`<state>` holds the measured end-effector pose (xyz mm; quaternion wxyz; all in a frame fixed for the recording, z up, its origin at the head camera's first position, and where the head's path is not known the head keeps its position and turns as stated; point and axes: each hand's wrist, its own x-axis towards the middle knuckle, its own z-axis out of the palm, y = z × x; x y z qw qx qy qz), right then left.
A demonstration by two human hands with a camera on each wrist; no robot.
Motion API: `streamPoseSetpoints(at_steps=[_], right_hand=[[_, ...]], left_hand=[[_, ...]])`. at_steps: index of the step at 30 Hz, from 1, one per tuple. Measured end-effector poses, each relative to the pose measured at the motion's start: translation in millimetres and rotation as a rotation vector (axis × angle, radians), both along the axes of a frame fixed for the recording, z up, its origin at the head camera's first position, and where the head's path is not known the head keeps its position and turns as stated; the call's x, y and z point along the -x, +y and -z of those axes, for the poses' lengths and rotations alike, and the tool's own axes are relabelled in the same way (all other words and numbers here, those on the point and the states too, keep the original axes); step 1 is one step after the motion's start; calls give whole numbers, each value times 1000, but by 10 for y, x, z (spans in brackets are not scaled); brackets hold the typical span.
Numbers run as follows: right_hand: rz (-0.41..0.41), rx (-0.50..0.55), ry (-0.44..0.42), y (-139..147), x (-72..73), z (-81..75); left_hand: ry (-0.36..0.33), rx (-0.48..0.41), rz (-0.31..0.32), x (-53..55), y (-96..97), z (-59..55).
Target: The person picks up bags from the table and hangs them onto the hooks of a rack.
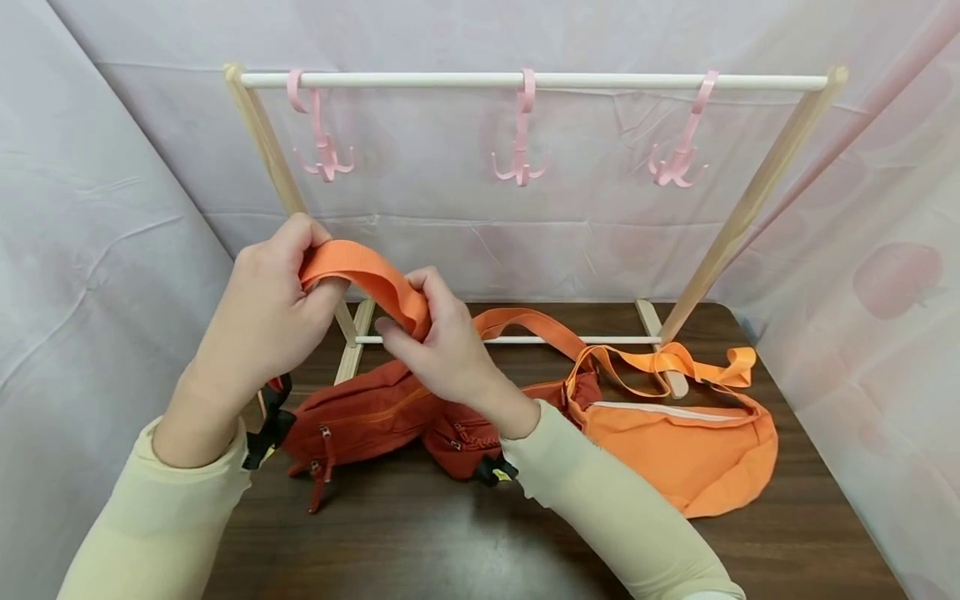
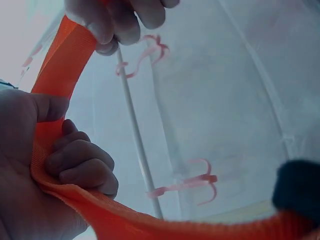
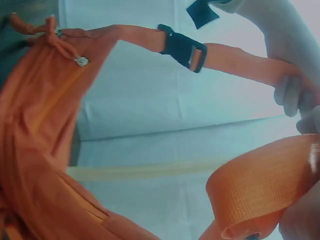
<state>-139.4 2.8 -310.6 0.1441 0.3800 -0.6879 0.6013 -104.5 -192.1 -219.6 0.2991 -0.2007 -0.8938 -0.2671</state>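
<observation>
Both hands hold up a wide orange webbing strap [image 1: 367, 279] in front of a wooden rack [image 1: 262, 133]. My left hand [image 1: 273, 300] grips the strap's raised end, fingers curled round it [image 2: 55, 95]. My right hand [image 1: 442, 342] pinches the same strap a little to the right [image 3: 260, 185]. The strap belongs to a rust-red waist bag [image 1: 375, 421] lying on the dark table, with a black buckle [image 3: 182, 47] on its strap. A lighter orange bag [image 1: 697, 446] lies to the right.
The rack's white top rail [image 1: 525, 80] carries three pink multi-prong hooks [image 1: 324, 154], [image 1: 520, 162], [image 1: 678, 162]. A lower white bar [image 1: 525, 339] crosses behind the bags. Pale cloth sheets wall in the dark wooden table [image 1: 450, 533] on all sides.
</observation>
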Motion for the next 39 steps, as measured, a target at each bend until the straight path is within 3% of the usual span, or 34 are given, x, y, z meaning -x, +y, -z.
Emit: streamPoseSetpoints(at_steps=[8, 18, 30, 33, 39], right_hand=[[41, 16, 74, 282, 103, -232], [-97, -96, -56, 610, 213, -376], [-258, -155, -185, 881, 308, -381], [-248, -170, -182, 896, 320, -369], [-150, -184, -71, 799, 339, -386]], left_hand=[[4, 13, -15, -15, -9, -42], [-41, -37, 6, 10, -12, -68], [-155, -179, -23, 51, -57, -71], [-165, -186, -10, 53, -42, -65], [-160, -158, 31, 59, 59, -45]])
